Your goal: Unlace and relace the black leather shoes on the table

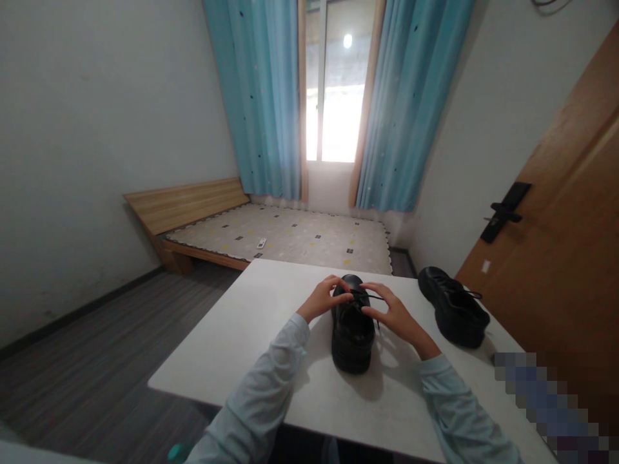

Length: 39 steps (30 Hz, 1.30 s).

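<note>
A black lace-up shoe point(353, 351) stands upright on the white table in front of me, its heel towards me and its toe pointing away. My left hand point(325, 299) is at the left side of the lacing, thumb and fingertips closed on the black shoelace near the tongue. On the other side, my right hand point(394, 316) has its thumb and forefinger apart, curved over the lacing area. A loose lace end point(376, 297) stretches out to the right by those fingers, and another hangs down the shoe's right side. The fingers partly hide the laces.
A second black shoe point(457, 309) rests near the right edge of the white table point(232, 341). Behind the table is a bed point(290, 235) with a white remote point(262, 243) on it. A wooden door point(556, 245) stands to the right, blue curtains point(265, 96) at the window.
</note>
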Each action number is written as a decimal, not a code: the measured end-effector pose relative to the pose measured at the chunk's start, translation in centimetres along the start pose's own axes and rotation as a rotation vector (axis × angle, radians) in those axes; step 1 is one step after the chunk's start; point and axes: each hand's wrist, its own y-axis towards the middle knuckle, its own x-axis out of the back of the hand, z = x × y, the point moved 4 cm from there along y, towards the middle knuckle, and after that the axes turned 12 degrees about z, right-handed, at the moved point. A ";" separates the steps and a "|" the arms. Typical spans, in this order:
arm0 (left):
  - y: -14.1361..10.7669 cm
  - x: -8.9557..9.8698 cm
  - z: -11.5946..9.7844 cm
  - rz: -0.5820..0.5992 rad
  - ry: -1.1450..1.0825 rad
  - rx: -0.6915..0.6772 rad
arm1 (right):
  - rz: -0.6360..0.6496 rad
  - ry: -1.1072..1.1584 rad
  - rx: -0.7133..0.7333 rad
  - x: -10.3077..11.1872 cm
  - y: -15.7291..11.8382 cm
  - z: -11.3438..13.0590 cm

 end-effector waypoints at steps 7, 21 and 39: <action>0.0 0.1 -0.4 0.009 0.128 0.032 | 0.128 -0.095 -0.061 -1.9 -0.1 -0.4; 0.4 -0.6 -0.4 0.009 0.169 0.000 | 0.131 -0.113 -0.084 -2.0 0.0 -0.2; 0.6 -1.3 -0.4 -0.041 0.210 0.054 | 0.139 -0.106 -0.079 -2.1 0.2 -0.2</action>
